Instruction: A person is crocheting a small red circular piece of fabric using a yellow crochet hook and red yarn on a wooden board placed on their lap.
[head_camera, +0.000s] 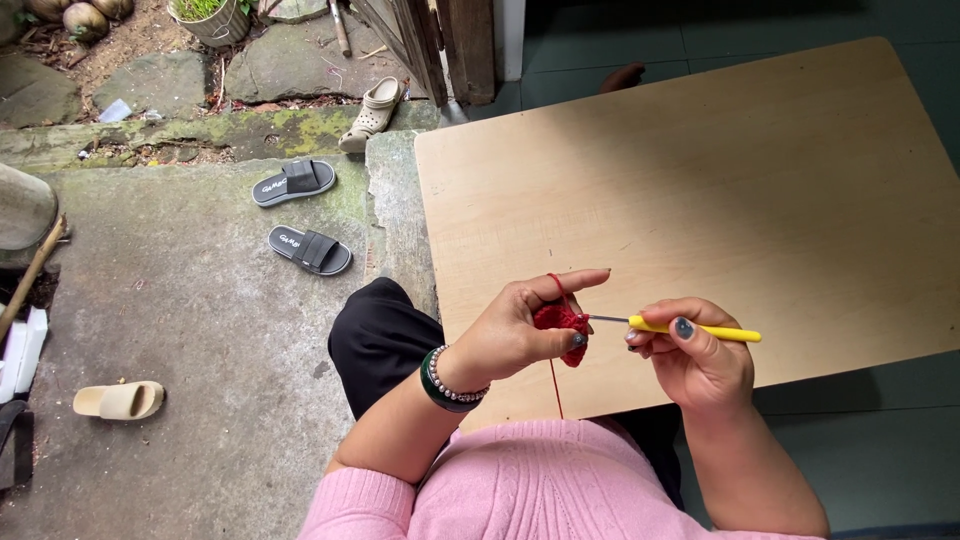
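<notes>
A person in a pink sweater (520, 480) sat at a bare wooden tabletop (700, 190), crocheting; the left hand (515, 330) kept its grip closed, thumb and fingers pinching a small red crochet piece (560, 325) just above the near edge of the tabletop, with red yarn (553, 385) looped over the raised forefinger and hanging down toward the lap; the right hand (690, 350) had its grip closed around a yellow-handled crochet hook (700, 329), whose grey metal tip met the red piece; a dark bangle and bead bracelet (447, 380) circled the left wrist; to the far left, black sandals (300, 215) and a beige slipper (120, 400) lay on the stone floor (190, 330).
</notes>
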